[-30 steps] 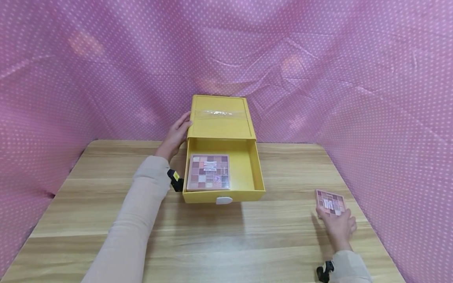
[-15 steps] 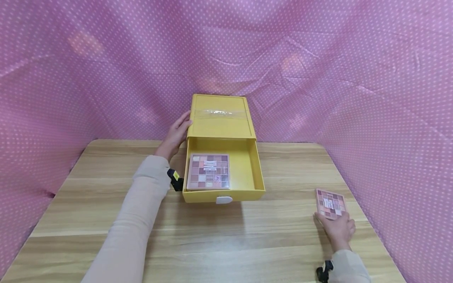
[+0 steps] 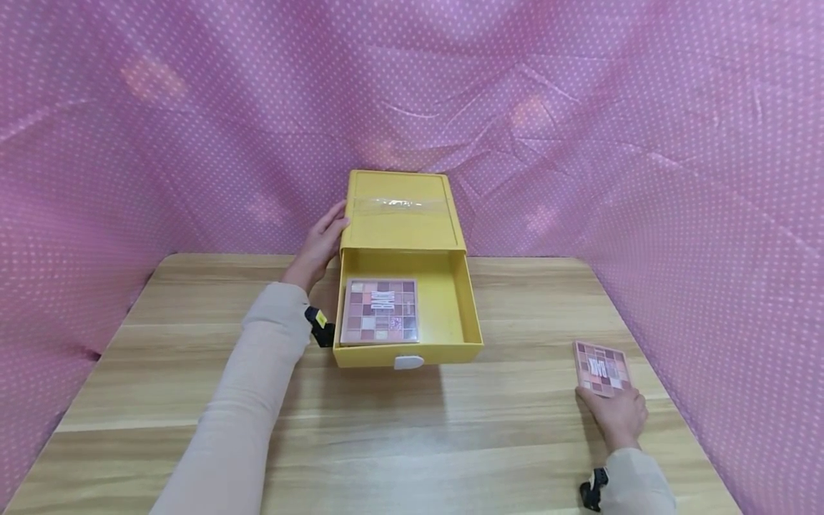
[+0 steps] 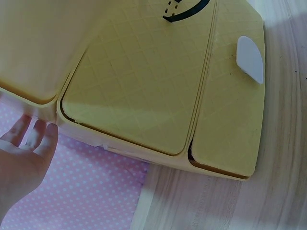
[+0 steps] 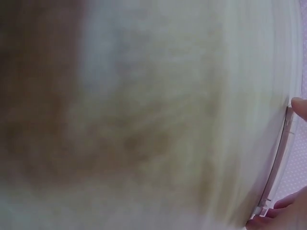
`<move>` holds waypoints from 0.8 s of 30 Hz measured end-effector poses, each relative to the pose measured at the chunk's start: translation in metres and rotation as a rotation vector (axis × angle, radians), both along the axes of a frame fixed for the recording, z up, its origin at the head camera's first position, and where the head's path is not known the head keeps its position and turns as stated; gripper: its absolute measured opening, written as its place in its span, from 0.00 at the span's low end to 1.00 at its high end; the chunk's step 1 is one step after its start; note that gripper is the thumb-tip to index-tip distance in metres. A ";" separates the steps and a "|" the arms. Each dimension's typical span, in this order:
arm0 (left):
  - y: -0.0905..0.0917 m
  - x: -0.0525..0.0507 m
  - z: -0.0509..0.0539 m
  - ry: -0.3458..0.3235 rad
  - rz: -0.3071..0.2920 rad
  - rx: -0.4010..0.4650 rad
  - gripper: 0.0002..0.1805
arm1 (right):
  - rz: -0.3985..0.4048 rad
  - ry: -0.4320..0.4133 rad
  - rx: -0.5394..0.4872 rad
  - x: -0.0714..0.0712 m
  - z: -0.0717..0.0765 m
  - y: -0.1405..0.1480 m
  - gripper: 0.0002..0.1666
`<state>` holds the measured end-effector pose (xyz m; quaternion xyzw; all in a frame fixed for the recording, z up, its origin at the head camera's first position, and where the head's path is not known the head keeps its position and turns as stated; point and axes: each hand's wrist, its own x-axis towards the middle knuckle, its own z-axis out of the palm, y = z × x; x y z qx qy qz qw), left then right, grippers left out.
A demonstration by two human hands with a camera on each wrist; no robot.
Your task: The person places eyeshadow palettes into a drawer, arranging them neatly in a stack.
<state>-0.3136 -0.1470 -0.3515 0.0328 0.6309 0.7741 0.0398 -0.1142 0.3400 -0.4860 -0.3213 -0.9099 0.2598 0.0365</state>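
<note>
A yellow drawer box [image 3: 402,227] stands at the back of the table, its drawer [image 3: 447,315] pulled out toward me. Flat in the drawer's left half lies an eyeshadow palette [image 3: 380,322] with a clear, multi-pan lid. My left hand [image 3: 317,247] touches the box's left side with extended fingers, which the left wrist view also shows against the wall [image 4: 38,115]. Far right, my right hand [image 3: 618,415] holds a second eyeshadow palette [image 3: 601,368] by its near end. In the right wrist view, thumb [image 5: 300,108] and fingertips sit at opposite ends of its edge [image 5: 276,167].
The wooden table [image 3: 412,443] runs up to a pink polka-dot curtain [image 3: 412,93] at the back and sides. A white pull tab [image 3: 408,362] sticks out from the drawer front. Clear tape [image 3: 399,204] crosses the box top.
My right hand has drawn back slightly over the second palette, so more of its lid shows. The left hand, the box and the palette in the drawer stay put.
</note>
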 end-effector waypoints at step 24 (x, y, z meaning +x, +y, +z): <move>-0.001 -0.001 0.002 -0.011 0.011 -0.006 0.27 | -0.052 0.041 -0.051 -0.005 0.005 0.002 0.62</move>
